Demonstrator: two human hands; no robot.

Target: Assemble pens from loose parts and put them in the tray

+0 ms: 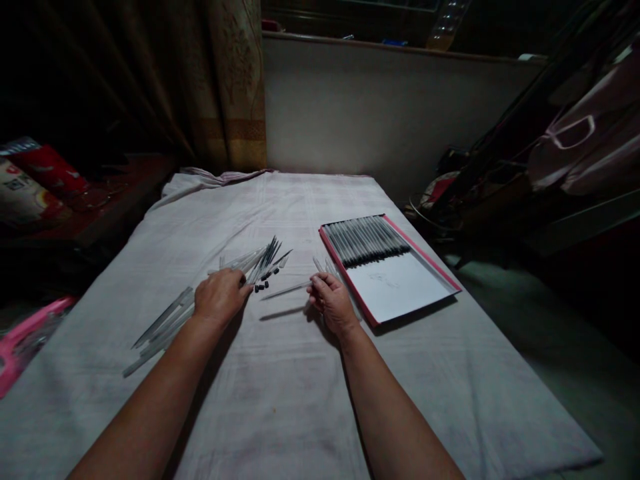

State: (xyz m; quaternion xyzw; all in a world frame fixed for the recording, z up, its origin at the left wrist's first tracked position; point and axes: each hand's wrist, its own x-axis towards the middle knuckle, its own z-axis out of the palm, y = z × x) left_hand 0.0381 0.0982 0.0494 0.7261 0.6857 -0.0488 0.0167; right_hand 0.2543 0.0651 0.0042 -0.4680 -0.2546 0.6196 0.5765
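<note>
In my right hand (331, 301) a slim greyish pen (286, 291) is pinched, its narrow end pointing left above the cloth. My left hand (220, 293) rests over a pile of pen parts, fingers curled together; what they grip, if anything, is too small to make out. Dark thin pen refills (271, 257) fan out just beyond that hand. Several small black plugs (261, 287) lie by its fingertips. Clear pen barrels (165, 327) are spread beneath and left of my left wrist. A few more clear pieces (325, 265) lie behind my right hand.
A shallow red-edged box (405, 283) at right holds a row of pens (365, 240) with black ends. White cloth (280, 400) covers the table. A pink plastic item (30, 333) sits low at left, packages (35, 183) on a side table. A curtain (240, 87) hangs behind.
</note>
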